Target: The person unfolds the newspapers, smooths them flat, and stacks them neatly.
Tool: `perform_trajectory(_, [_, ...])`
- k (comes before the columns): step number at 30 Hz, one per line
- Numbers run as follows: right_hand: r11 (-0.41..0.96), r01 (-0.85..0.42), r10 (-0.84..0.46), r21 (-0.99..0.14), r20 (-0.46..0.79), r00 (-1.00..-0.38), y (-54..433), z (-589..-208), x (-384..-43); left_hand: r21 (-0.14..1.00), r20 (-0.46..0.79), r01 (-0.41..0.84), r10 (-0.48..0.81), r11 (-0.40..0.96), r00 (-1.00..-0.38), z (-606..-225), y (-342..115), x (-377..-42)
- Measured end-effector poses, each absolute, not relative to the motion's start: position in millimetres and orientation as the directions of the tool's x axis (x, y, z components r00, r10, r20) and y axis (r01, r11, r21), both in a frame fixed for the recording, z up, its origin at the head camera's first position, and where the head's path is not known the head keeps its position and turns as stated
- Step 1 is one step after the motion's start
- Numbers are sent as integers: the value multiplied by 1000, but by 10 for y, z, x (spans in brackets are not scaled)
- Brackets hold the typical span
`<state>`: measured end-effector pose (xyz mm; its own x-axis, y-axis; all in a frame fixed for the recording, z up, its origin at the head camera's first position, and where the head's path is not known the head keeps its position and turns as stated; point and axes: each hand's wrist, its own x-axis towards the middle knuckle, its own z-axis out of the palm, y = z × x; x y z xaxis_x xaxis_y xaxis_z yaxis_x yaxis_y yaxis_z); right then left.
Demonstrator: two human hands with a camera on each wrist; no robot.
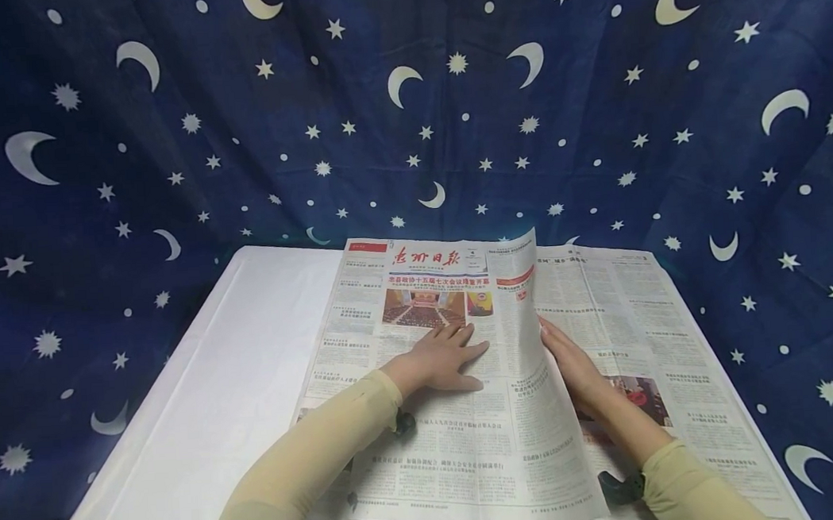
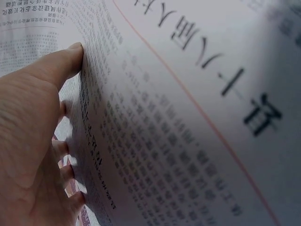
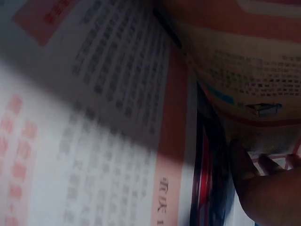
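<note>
A newspaper with a red masthead lies on the table, its front page lifted and curved along the right side. On this page rests my left hand, palm down with fingers spread, below the printed photo. In the left wrist view the thumb and fingertips touch the printed sheet. My right hand reaches in at the raised right edge, its fingertips partly hidden behind the page. The right wrist view shows the right hand between printed sheets, with its fingers extended against the paper.
The other half of the newspaper lies spread to the right, under the right forearm. A white table extends to the left. Behind it hangs a dark blue cloth with moons and stars.
</note>
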<state>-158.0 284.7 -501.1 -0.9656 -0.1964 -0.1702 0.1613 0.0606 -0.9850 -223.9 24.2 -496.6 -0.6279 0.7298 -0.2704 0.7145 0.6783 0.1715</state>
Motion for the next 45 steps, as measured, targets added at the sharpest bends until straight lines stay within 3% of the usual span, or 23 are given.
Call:
perform_trajectory(6, [143,206,-124,-968,-224,-967,2831,-4952,-1574,185,-267,712,732,678,-627,-4957,260,-2248])
perform_trajectory(10, [284,193,-40,-939,-213,-976,2819,-4895,-1587,274,-268,678,732,682,-627,-4941,266,-2276])
perform_trajectory(13, [364,160,-22,-918,-180,-983,2798,-4869,-1594,441,-252,582,716,683,-650,-4910,279,-2304])
perform_trajectory(17, [422,111,-50,-900,-146,-988,2755,-4861,-1602,708,-217,361,673,607,-707,-4860,335,-2313])
perform_trajectory(22, [479,76,-63,-874,-121,-991,2681,-4855,-1627,869,-175,191,644,457,-744,-4827,466,-2228])
perform_trajectory(27, [481,56,-76,-875,-105,-992,2614,-4838,-1664,884,-127,180,591,432,-797,-4814,598,-2130])
perform_trajectory(33, [495,67,-71,-866,-117,-991,2574,-4799,-1671,824,-86,244,539,511,-838,-4802,664,-2102])
perform_trajectory(41, [581,54,-61,-812,-109,-992,2677,-4763,-1661,833,-36,323,626,449,-779,-4849,588,-2166])
perform_trajectory(45, [604,42,-61,-796,-98,-993,2773,-4736,-1620,869,-34,297,646,396,-762,-4830,470,-2194])
